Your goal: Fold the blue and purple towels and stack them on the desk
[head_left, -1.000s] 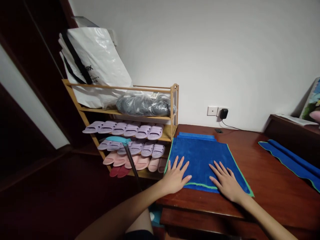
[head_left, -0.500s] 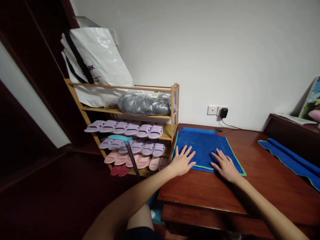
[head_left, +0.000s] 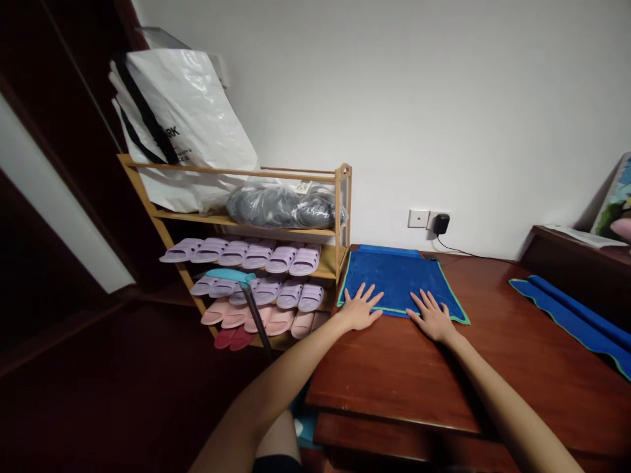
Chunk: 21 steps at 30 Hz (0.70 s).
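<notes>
At far left, a white bag (head_left: 197, 112) with black straps leans on the top of a wooden rack (head_left: 344, 210). Beside it on the same tier lies a grey bundle (head_left: 273, 205) in clear plastic. Below are two rows of purple slippers (head_left: 241, 253), then pink slippers (head_left: 280, 320) and a red pair (head_left: 241, 338); a dark pole (head_left: 256, 315) with a light-blue end stands in front of them.

Next comes the left hand (head_left: 361, 309), palm down at the near left edge of the cloth (head_left: 394, 276), its grip spread with the fingers fanned. The cloth, blue with green edging, lies flat on the brown surface (head_left: 384, 374), just beside the rack and near the wall (head_left: 444, 98). The right hand (head_left: 432, 316) rests palm down at its near edge, toward the right corner, grip likewise spread.

Behind, a black plug (head_left: 441, 224) sits in the wall. At far right lies a second blue cloth (head_left: 566, 315), long and narrow, green-edged too.
</notes>
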Tool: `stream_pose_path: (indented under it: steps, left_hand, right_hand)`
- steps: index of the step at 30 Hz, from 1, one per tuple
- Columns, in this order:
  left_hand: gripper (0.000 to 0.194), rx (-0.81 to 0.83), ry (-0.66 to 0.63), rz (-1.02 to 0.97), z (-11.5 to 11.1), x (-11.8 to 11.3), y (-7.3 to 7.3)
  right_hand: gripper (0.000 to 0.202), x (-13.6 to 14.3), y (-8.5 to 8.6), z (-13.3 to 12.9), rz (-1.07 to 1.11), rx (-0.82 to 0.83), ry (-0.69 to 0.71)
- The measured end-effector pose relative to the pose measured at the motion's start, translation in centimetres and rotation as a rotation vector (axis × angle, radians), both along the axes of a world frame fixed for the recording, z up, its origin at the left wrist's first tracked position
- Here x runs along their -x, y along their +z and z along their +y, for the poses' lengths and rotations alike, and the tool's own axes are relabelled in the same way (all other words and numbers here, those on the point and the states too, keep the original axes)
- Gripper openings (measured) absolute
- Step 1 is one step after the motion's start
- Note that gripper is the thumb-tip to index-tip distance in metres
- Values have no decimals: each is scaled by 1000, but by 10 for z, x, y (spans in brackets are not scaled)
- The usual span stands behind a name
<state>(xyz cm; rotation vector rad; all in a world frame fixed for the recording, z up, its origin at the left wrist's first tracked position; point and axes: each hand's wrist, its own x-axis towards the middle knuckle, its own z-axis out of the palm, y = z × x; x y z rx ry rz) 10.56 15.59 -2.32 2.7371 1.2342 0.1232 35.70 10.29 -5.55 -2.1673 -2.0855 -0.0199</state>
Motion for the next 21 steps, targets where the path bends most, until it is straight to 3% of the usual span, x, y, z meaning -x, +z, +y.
stream_pose_path:
  steps: [7, 12, 17, 21]
  left_hand:
    - [60, -59, 12, -16, 13, -2, -6]
    - [61, -55, 28, -28, 11, -2, -8]
    - [58, -100, 37, -60, 8, 1, -10]
    - [56, -129, 49, -75, 9, 1, -12]
  right_hand:
    - [69, 0, -4, 16, 10, -6, -7]
    - [68, -19, -4, 6, 52, 16, 21]
    - [71, -80, -9, -36, 103, 51, -53]
    - [73, -171, -24, -86, 155, 4, -214]
